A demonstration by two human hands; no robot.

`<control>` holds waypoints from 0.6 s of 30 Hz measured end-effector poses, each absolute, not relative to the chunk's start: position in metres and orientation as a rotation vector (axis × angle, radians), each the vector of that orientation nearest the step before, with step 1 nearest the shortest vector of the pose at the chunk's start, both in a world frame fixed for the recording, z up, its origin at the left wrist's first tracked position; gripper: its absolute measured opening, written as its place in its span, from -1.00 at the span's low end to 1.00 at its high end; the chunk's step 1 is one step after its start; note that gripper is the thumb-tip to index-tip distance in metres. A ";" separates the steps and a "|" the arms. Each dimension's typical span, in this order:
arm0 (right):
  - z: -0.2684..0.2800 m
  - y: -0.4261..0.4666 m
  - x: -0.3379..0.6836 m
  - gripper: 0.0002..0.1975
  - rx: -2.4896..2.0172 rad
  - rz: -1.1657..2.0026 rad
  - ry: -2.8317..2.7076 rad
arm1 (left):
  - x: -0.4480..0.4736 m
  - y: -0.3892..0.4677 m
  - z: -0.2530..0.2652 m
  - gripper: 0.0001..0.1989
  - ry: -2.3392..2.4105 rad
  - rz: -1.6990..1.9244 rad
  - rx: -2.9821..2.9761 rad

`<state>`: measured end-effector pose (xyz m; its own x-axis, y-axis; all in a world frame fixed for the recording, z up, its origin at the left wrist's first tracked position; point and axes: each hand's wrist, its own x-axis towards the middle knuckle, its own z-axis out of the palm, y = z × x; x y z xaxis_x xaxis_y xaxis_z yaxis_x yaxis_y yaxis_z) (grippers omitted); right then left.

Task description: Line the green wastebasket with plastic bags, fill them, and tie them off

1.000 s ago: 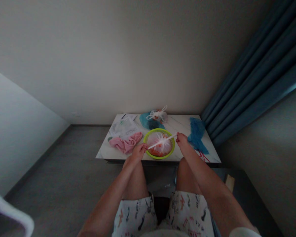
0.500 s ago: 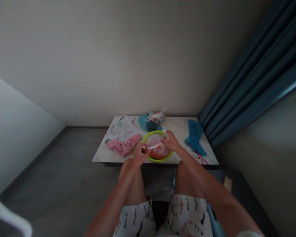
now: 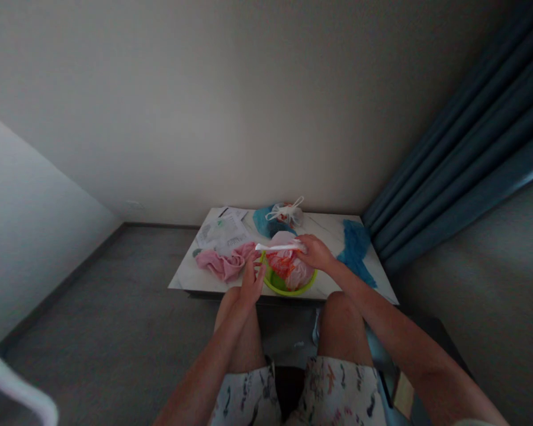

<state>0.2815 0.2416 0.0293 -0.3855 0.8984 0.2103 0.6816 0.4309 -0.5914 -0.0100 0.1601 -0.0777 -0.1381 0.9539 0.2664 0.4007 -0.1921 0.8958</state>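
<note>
A thin pinkish-white plastic bag (image 3: 299, 274) with red-orange patches rises out of a lime-green basin (image 3: 292, 293). My right hand (image 3: 315, 252) is closed on the upper right of the bag. A twisted white strip of the bag (image 3: 275, 247) stretches left from the fingers. My left hand (image 3: 251, 283) is beside the basin's left rim, fingers apart, with nothing visible in it. Whatever is inside the bag cannot be made out.
On the white table (image 3: 184, 278) lie a pink cloth (image 3: 224, 264), printed papers (image 3: 226, 232), a tied clear bag (image 3: 288, 213) on blue plastic (image 3: 262, 220), and more crumpled blue plastic (image 3: 356, 248) at right. A blue curtain (image 3: 462, 136) hangs at the right.
My right hand has raised the plastic bag, baring the basin's green bottom. My left hand has let go of the white strip and moved slightly left and down, its fingers opening.
</note>
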 end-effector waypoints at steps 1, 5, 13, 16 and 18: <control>0.043 0.246 0.286 -0.53 -1.317 0.581 -2.119 | -0.011 0.160 -0.078 -0.37 1.522 1.327 1.596; 0.109 0.274 0.312 -0.56 -1.384 0.542 -1.927 | -0.012 0.165 -0.081 -0.39 1.519 1.292 1.650; 0.140 0.399 0.382 -0.47 -1.576 -0.015 -1.854 | 0.003 0.176 -0.098 -0.37 1.521 1.077 1.778; 0.097 0.441 0.387 -0.54 -1.709 -0.016 -1.780 | 0.008 0.182 -0.102 -0.41 1.566 1.082 1.779; 0.061 0.463 0.383 -0.64 -1.770 0.039 -1.745 | 0.009 0.186 -0.103 -0.43 1.606 1.102 1.765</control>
<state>0.3828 0.4627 0.0607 0.1159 0.9054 0.4083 0.8865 0.0912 -0.4537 0.0089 0.1855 -0.1031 -0.0272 0.9736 0.2267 0.5617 -0.1727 0.8091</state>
